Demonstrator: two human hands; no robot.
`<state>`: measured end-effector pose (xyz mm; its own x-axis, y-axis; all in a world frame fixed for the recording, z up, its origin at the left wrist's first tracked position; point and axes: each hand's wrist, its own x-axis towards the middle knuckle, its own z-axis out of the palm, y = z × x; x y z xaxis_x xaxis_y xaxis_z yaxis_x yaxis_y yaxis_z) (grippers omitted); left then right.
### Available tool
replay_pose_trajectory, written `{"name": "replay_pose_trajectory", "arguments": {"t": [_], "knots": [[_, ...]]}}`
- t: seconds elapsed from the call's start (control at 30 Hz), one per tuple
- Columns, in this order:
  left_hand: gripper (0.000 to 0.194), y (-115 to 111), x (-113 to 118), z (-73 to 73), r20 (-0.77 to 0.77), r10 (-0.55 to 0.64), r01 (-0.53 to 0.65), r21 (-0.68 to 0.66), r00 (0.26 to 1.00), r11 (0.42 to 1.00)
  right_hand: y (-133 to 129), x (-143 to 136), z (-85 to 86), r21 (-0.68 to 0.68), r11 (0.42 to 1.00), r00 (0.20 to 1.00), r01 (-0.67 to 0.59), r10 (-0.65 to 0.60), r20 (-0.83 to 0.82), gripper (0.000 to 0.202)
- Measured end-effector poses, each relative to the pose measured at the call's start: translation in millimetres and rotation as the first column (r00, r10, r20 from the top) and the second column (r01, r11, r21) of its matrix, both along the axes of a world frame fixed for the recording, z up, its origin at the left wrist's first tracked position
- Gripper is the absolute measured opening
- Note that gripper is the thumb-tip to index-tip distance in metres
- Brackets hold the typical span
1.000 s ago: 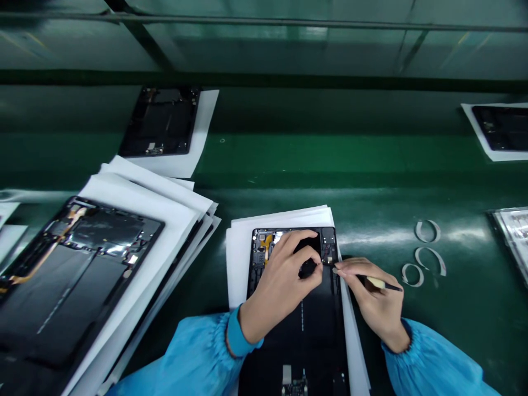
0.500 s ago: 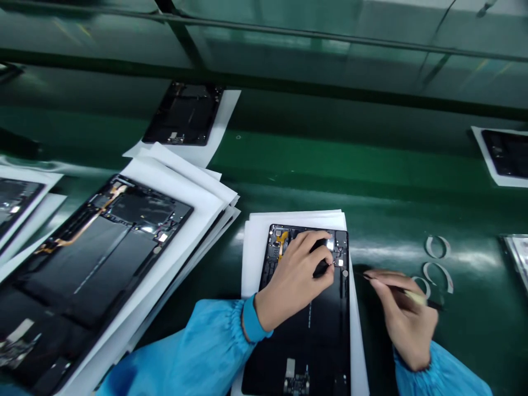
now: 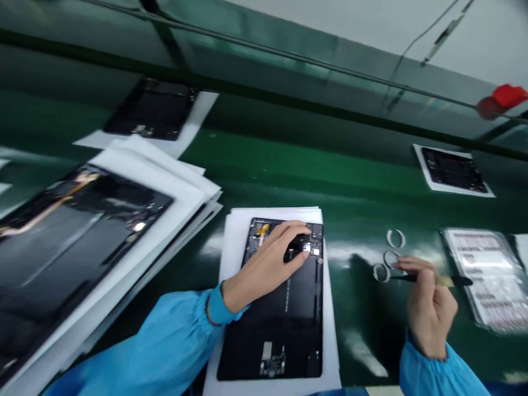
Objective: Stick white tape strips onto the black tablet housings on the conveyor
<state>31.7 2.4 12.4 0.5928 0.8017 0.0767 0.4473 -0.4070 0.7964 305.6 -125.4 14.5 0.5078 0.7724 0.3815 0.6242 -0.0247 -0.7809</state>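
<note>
An opened tablet (image 3: 303, 308), its black inside facing up, lies on white sheets (image 3: 231, 236). My left hand (image 3: 268, 261) rests over its upper part, thumb and fingers apart near small parts at the upper right corner. In my right hand (image 3: 431, 302) is a slim pair of tweezers (image 3: 444, 281), dark at both ends and pale in the middle. Their tip reaches a white curled strip (image 3: 381, 273) on the green table. Two more curled strips, one at the back (image 3: 396, 238) and one partly behind my fingers (image 3: 390, 258), lie beside it.
Left of me, a larger opened tablet (image 3: 78, 236) tops a stack of white sheets. Further tablets lie on paper at the back left (image 3: 152, 110) and back right (image 3: 454, 169). A clear-wrapped tray (image 3: 490, 280) is at the right. A rail (image 3: 289, 54) crosses behind.
My right hand has moved from beside the tablet to the curled strips, bringing the tweezers along. My left thumb and fingers have spread apart. The view has swung to the right.
</note>
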Motion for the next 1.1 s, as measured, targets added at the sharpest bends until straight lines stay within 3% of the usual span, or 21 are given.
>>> {"name": "replay_pose_trajectory", "arguments": {"t": [0.1,0.2,0.27,0.37,0.5,0.67,0.8,0.93,1.03,1.1], "knots": [[0.027,13.2,-28.0,0.5,-0.015,0.172,-0.172,0.045,0.985,0.984,-4.9,-30.5,-0.9,-0.2,0.966,0.986,-0.166,0.159,-0.054,0.028],[0.041,20.3,-56.7,-12.1,0.003,0.434,-0.434,0.048,0.901,0.9,-4.6,-56.9,-10.2,-0.414,0.874,0.967,-0.253,0.243,-0.077,0.028],[0.05,13.6,-64.4,-22.3,0.032,0.507,-0.507,0.009,0.861,0.862,-2.2,-70.4,-16.8,-0.473,0.832,0.954,-0.29,0.29,-0.075,0.03],[0.053,-12.3,-54.1,-31.1,0.091,0.529,-0.529,-0.032,0.844,0.848,5.8,-82.5,-18.3,-0.459,0.822,0.932,-0.337,0.36,-0.039,0.026],[0.048,-48.6,-30.1,-31.2,0.217,0.623,-0.61,-0.132,0.751,0.781,33.2,-92.2,-2.1,-0.411,0.816,0.874,-0.405,0.479,0.089,0.021],[0.042,-60.0,-26.1,-35.2,0.3,0.707,-0.673,-0.224,0.641,0.705,78.9,-110.1,10.6,-0.527,0.727,0.748,-0.44,0.622,0.233,0.022],[0.037,-57.8,-30.1,-34.3,0.28,0.695,-0.667,-0.203,0.662,0.717,97.8,-120.8,8.0,-0.631,0.646,0.682,-0.43,0.69,0.241,0.007],[0.019,-69.9,-36.7,-13.4,0.296,0.633,-0.614,-0.165,0.715,0.772,88.7,-121.8,23.5,-0.589,0.663,0.696,-0.461,0.682,0.224,0.006],[0.018,-96.5,-41.3,11.4,0.327,0.503,-0.356,-0.416,0.8,0.837,48.7,-124.0,49.6,-0.507,0.679,0.678,-0.53,0.699,0.227,0.014],[0.03,-118.7,-42.3,24.7,0.342,0.449,-0.132,-0.656,0.825,0.743,9.9,-130.5,64.3,-0.465,0.665,0.61,-0.584,0.738,0.289,0.022]]}}
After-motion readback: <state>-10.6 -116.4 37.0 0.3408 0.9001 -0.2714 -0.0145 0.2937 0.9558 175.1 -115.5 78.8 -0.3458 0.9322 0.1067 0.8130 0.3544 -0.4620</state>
